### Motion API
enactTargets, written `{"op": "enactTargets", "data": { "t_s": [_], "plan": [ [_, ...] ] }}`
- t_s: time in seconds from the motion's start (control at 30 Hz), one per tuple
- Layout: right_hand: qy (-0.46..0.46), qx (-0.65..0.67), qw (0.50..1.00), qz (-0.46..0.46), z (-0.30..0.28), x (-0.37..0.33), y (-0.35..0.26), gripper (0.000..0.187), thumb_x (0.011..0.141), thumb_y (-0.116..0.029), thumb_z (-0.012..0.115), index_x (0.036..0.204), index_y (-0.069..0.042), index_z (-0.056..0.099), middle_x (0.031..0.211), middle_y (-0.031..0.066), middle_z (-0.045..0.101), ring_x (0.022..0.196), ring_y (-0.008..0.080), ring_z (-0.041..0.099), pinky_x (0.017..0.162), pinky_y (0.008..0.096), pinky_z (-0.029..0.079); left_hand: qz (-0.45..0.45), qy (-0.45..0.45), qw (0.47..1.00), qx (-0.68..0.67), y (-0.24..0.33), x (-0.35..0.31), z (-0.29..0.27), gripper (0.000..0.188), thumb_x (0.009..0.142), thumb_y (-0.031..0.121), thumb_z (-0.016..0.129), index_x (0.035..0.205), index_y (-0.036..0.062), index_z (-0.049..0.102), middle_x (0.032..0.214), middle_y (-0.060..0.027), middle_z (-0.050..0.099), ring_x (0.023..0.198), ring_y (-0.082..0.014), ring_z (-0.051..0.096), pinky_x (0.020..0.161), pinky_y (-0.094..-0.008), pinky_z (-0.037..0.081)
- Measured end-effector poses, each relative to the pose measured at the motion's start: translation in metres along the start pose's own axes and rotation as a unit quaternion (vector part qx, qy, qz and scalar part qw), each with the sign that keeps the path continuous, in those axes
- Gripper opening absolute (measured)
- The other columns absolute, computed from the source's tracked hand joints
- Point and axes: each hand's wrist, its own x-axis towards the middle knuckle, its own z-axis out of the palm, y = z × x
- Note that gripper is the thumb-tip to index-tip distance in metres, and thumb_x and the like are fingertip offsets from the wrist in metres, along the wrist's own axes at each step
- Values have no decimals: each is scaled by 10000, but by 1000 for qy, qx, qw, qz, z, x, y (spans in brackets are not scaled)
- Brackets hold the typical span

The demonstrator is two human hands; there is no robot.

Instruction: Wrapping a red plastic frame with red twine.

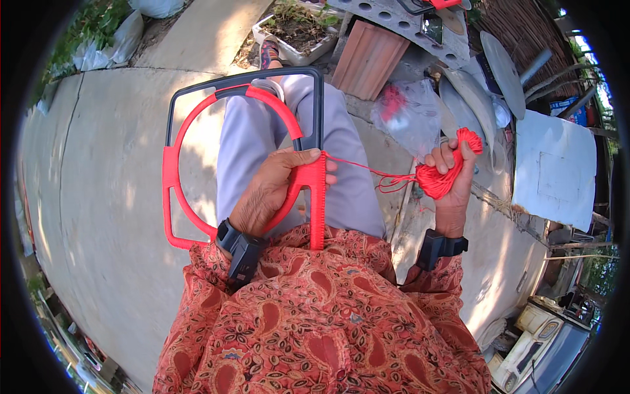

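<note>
Left fingers (307, 157) pinch red-wound frame (317, 203) where strand (354, 163) leaves; right fingers (441, 157) curl round red cord bundle (434, 181). Strand loose near bundle; steady tension likely seats turns snugly.

Identifiable as an outdoor yard by sunlit concrete paving (111, 164), a white planter (316, 52), a clay-coloured pot (371, 59), green foliage (82, 23) and a hollow block (453, 46).

I find no legible text, number or sign in view. The black wristband (246, 255) on my left side carries a small pale mark, too small for me to read. Any print on the blue packaging (579, 117), far right, is illegible.
</note>
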Motion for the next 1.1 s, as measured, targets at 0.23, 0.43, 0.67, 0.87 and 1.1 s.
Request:
{"op": "enactTargets", "data": {
  "t_s": [0.23,0.43,0.67,0.87,1.1],
  "plan": [
    [132,2,971,-199,-33,12,-75,238,959,-299,496,866,-80,494,737,26,484,743,181,509,836,406,448,4,25,999,-25,1,-5,3,260,887,114,612,1047,-80,546,996,-219,654,870,-295,673,693,-397,584],
    [273,-94,938,-194,-126,20,-163,357,976,-359,436,1086,-33,528,1084,130,604,1032,308,568,937,511,424,21,68,997,-41,3,-7,-10,287,903,146,593,1076,-78,549,1013,-184,657,867,-290,663,769,-396,560],
    [188,-49,963,-185,-130,-15,-171,281,945,-279,533,748,-121,410,628,-12,388,622,136,435,773,369,469,92,57,989,-104,2,-39,-13,316,944,248,546,1099,-28,532,1002,-192,640,883,-317,653,770,-425,550],
    [-67,-216,963,150,52,-27,19,265,854,-147,641,1074,-20,562,616,-53,451,525,56,426,511,242,380,229,12,972,-46,22,-64,-7,288,934,232,558,1058,-28,552,938,-198,639,802,-316,661,735,-406,550],
    [-427,-396,805,112,161,-57,98,365,703,-182,843,953,-2,647,753,15,639,669,79,578,640,247,484,410,-229,878,-93,53,-112,7,286,927,234,546,1023,-35,527,781,-163,593,671,-277,586,614,-371,509]
  ]
}}
